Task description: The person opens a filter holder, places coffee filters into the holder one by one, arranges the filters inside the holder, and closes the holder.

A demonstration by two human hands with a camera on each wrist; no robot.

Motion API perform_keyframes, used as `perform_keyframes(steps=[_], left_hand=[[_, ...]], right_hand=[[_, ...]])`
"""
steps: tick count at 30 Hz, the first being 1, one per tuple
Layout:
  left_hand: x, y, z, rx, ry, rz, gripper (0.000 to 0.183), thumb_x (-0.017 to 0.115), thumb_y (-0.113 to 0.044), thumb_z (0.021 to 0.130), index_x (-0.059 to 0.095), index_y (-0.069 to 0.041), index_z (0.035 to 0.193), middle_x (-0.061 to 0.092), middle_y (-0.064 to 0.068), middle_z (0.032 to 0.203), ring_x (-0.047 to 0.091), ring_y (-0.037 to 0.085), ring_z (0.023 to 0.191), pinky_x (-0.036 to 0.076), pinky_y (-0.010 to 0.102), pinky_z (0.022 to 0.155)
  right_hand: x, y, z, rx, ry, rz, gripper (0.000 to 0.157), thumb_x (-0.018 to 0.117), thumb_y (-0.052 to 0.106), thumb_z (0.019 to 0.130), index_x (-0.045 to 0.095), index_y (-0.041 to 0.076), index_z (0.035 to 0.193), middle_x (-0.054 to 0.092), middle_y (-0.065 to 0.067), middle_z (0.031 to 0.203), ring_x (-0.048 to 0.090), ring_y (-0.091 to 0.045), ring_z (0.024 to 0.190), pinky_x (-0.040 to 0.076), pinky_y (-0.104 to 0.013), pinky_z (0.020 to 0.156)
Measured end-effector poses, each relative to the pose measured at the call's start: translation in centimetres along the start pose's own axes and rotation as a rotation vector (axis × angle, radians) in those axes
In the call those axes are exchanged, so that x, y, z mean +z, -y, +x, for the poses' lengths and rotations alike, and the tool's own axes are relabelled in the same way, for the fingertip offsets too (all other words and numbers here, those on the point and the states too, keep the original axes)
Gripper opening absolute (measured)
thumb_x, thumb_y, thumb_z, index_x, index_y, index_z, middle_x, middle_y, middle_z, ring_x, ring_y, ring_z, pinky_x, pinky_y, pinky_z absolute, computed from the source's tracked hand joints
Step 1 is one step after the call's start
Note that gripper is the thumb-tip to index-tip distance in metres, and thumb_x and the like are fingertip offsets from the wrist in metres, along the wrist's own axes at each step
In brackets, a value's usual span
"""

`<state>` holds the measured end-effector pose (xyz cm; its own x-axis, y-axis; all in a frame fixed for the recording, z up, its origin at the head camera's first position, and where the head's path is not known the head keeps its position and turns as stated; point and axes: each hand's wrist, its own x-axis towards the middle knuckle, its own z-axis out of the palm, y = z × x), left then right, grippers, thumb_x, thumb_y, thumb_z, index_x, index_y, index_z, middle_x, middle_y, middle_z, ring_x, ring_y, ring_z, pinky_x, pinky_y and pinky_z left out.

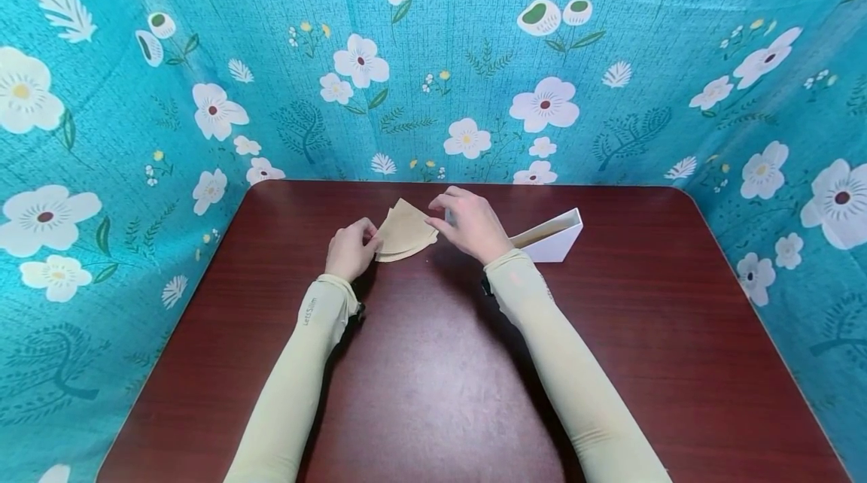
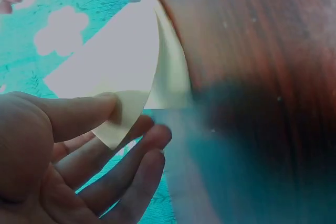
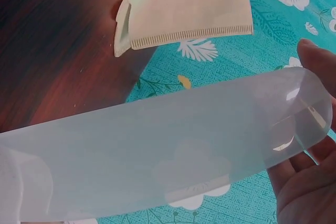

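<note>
A small stack of tan, fan-shaped paper filters (image 1: 404,233) is held just above the dark red table (image 1: 433,393) near its far middle. My left hand (image 1: 350,248) pinches the stack's left rounded edge; in the left wrist view the thumb (image 2: 100,111) presses the paper (image 2: 115,61) against the fingers below. My right hand (image 1: 467,223) is at the stack's right edge. In the right wrist view that hand (image 3: 315,124) holds a clear, milky plastic strip (image 3: 157,150) between thumb and fingers, just below the filters' ribbed seam (image 3: 189,3).
A white wedge-shaped holder (image 1: 552,238) with an open top stands on the table just right of my right hand. A turquoise flowered cloth (image 1: 433,77) walls in the table at the back and both sides.
</note>
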<state>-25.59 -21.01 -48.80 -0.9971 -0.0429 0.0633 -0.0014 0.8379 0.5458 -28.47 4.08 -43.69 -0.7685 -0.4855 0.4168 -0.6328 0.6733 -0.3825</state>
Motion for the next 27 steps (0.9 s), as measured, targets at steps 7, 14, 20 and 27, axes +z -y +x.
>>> perform_keyframes(steps=[7, 14, 20, 27], left_hand=[[-1.4, -0.5, -0.4, 0.038, -0.063, -0.043, 0.009, 0.071, -0.022, 0.098, 0.068, -0.014, 0.096, 0.071, 0.003, 0.085, 0.062, 0.025, 0.079, 0.046, 0.042, 0.078], [-3.7, -1.3, -0.7, 0.08, -0.172, -0.071, 0.009, 0.073, -0.025, 0.098, 0.072, -0.016, 0.1, 0.076, 0.004, 0.088, 0.066, 0.025, 0.08, 0.047, 0.045, 0.078], [-5.2, -2.3, -0.9, 0.117, -0.269, -0.071, 0.014, 0.075, -0.029, 0.096, 0.077, -0.017, 0.102, 0.079, 0.004, 0.091, 0.065, 0.024, 0.073, 0.046, 0.043, 0.071], [-5.5, -3.2, -1.0, 0.205, -0.328, -0.085, 0.015, 0.076, -0.029, 0.096, 0.08, -0.017, 0.105, 0.08, 0.004, 0.093, 0.066, 0.021, 0.073, 0.046, 0.04, 0.069]], right_hand=[[-0.2, -0.1, -0.2, 0.026, 0.029, 0.018, 0.025, 0.078, 0.027, 0.094, 0.077, 0.01, 0.112, 0.07, -0.004, 0.097, 0.061, -0.018, 0.078, 0.055, -0.035, 0.077], [-0.7, -0.2, 0.0, 0.029, -0.016, 0.055, 0.029, 0.078, 0.027, 0.094, 0.075, 0.01, 0.117, 0.07, -0.005, 0.099, 0.067, -0.022, 0.089, 0.057, -0.038, 0.084], [-1.3, 0.1, 0.2, 0.04, -0.043, 0.075, 0.031, 0.075, 0.028, 0.096, 0.073, 0.011, 0.123, 0.071, -0.003, 0.106, 0.069, -0.02, 0.097, 0.057, -0.038, 0.089], [-2.4, 0.5, 0.5, 0.061, -0.089, 0.119, 0.033, 0.074, 0.025, 0.097, 0.072, 0.012, 0.127, 0.071, -0.005, 0.108, 0.069, -0.023, 0.101, 0.056, -0.041, 0.094]])
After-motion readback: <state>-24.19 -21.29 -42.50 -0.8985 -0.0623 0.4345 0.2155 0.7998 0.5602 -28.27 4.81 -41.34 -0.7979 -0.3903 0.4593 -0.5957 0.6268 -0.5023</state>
